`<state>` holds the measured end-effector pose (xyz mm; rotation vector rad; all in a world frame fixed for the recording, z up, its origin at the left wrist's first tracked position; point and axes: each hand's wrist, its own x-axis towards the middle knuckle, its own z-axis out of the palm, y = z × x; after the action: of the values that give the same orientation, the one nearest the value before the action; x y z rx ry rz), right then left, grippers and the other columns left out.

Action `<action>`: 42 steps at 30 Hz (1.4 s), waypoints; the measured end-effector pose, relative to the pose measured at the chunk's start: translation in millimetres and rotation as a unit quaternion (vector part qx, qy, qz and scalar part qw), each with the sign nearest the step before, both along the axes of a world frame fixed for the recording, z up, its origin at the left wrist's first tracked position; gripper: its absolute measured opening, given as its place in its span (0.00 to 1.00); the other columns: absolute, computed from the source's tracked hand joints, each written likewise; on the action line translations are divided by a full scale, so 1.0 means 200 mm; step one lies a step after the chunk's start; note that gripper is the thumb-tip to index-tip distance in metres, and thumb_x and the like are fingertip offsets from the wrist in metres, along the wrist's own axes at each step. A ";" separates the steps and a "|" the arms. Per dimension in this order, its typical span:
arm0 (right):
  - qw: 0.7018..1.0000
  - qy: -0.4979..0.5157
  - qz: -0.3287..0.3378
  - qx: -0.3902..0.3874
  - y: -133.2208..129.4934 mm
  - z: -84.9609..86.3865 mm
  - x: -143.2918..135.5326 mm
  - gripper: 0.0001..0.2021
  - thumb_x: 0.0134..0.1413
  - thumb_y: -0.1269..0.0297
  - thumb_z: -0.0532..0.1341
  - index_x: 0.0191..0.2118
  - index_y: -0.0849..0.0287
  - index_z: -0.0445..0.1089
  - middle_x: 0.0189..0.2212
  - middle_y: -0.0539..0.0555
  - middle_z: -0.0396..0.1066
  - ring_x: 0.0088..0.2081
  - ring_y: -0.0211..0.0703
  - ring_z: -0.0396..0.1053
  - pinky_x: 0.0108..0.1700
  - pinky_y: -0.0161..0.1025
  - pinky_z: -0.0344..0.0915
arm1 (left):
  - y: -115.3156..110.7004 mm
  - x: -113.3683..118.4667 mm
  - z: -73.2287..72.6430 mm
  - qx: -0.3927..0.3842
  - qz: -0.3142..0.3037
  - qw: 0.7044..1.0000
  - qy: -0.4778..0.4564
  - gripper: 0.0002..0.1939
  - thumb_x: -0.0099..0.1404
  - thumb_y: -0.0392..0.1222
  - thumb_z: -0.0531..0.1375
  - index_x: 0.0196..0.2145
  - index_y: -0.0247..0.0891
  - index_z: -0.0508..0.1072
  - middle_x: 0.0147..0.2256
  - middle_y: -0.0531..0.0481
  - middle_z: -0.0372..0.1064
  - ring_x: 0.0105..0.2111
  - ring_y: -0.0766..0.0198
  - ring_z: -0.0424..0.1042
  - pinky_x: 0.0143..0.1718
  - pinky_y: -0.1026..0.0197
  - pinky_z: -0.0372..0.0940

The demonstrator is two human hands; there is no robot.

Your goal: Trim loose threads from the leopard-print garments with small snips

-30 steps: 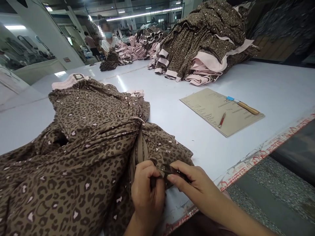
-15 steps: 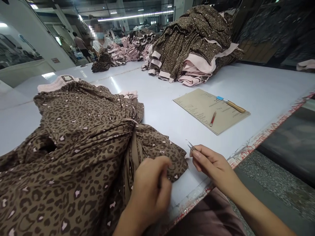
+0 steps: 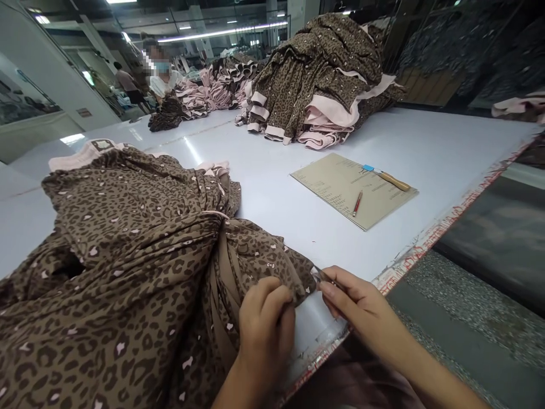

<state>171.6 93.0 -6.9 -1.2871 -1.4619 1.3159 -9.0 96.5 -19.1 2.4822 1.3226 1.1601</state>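
Brown leopard-print fabric [image 3: 128, 250] with pink patches lies gathered over the left and near part of the white table. My left hand [image 3: 268, 324] is closed at the fabric's lower right part, fingers curled; what they grip is hidden. Between the thumb and fingers of my right hand [image 3: 351, 295] is a small pair of metal tweezers or snips [image 3: 323, 276], its tips pointing left at the fabric's right corner.
A tan card [image 3: 327, 184] on the table carries a red pencil [image 3: 357, 203] and a wooden-handled tool [image 3: 394, 181]. Behind it rises a large garment pile [image 3: 323, 74]. The table edge [image 3: 417, 255] runs diagonally at right. Two people are in the background.
My right hand has brought the metal tool down and left to the fabric's corner. My left hand's fingers have curled in more tightly. The whole view has shifted slightly.
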 end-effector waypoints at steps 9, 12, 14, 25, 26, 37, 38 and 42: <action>0.993 -0.075 0.084 0.027 -0.09 0.05 -0.06 0.15 0.63 0.53 0.51 0.30 0.56 0.62 0.22 0.45 0.55 0.25 0.37 0.55 0.26 0.33 0.52 | -0.06 -0.01 0.02 -0.111 -0.016 0.969 -0.219 0.12 0.59 0.24 0.54 0.34 0.41 0.64 0.31 0.53 0.62 0.31 0.65 0.65 0.32 0.65 0.62; 0.994 -0.075 0.081 0.027 -0.07 0.04 -0.08 0.15 0.63 0.53 0.51 0.30 0.56 0.61 0.21 0.45 0.54 0.24 0.37 0.55 0.25 0.33 0.52 | -0.06 -0.02 0.03 -0.127 -0.004 0.963 -0.238 0.11 0.59 0.25 0.54 0.33 0.41 0.64 0.31 0.53 0.64 0.32 0.65 0.66 0.31 0.66 0.62; 0.993 -0.071 0.083 0.035 -0.06 0.03 -0.10 0.15 0.64 0.54 0.50 0.30 0.56 0.61 0.22 0.45 0.55 0.25 0.37 0.56 0.26 0.33 0.53 | -0.06 -0.02 0.03 -0.133 0.007 0.961 -0.243 0.10 0.59 0.26 0.56 0.32 0.41 0.66 0.30 0.53 0.65 0.30 0.65 0.67 0.30 0.66 0.62; 0.983 -0.147 0.074 0.084 -0.07 0.00 -0.10 0.13 0.64 0.54 0.51 0.33 0.55 0.63 0.23 0.46 0.62 0.24 0.38 0.61 0.27 0.33 0.56 | -0.07 -0.05 0.05 -0.241 0.028 0.927 -0.287 0.08 0.63 0.34 0.58 0.37 0.45 0.75 0.35 0.53 0.73 0.27 0.68 0.69 0.27 0.68 0.63; 0.978 -0.164 0.071 0.104 -0.07 0.00 -0.10 0.13 0.65 0.55 0.51 0.33 0.55 0.63 0.22 0.46 0.62 0.24 0.38 0.61 0.27 0.33 0.56 | -0.07 -0.06 0.05 -0.248 0.027 0.925 -0.287 0.08 0.64 0.35 0.58 0.38 0.45 0.75 0.36 0.53 0.74 0.26 0.68 0.68 0.26 0.68 0.63; 0.947 -0.216 0.045 0.232 -0.03 0.01 -0.15 0.13 0.67 0.59 0.49 0.33 0.57 0.64 0.21 0.46 0.65 0.23 0.38 0.65 0.27 0.33 0.56 | -0.07 -0.08 0.06 -0.329 0.067 0.880 -0.336 0.06 0.62 0.42 0.60 0.34 0.43 0.78 0.23 0.55 0.69 0.17 0.72 0.59 0.19 0.69 0.58; 0.948 -0.214 0.044 0.230 -0.03 0.01 -0.15 0.12 0.66 0.59 0.50 0.33 0.57 0.63 0.20 0.46 0.64 0.23 0.38 0.64 0.27 0.32 0.56 | -0.06 -0.08 0.07 -0.334 0.069 0.878 -0.337 0.06 0.61 0.42 0.60 0.34 0.42 0.78 0.22 0.55 0.68 0.17 0.72 0.59 0.18 0.69 0.57; 0.954 -0.197 0.046 0.221 -0.03 0.01 -0.16 0.14 0.67 0.60 0.48 0.31 0.56 0.63 0.21 0.46 0.64 0.23 0.38 0.64 0.27 0.32 0.55 | -0.06 -0.08 0.07 -0.345 0.076 0.870 -0.342 0.06 0.60 0.43 0.61 0.33 0.42 0.78 0.20 0.56 0.66 0.16 0.72 0.58 0.17 0.70 0.55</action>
<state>139.9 86.1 -4.2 -1.2283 -1.9768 0.7390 -24.9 85.4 -5.0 1.3104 1.3751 1.1510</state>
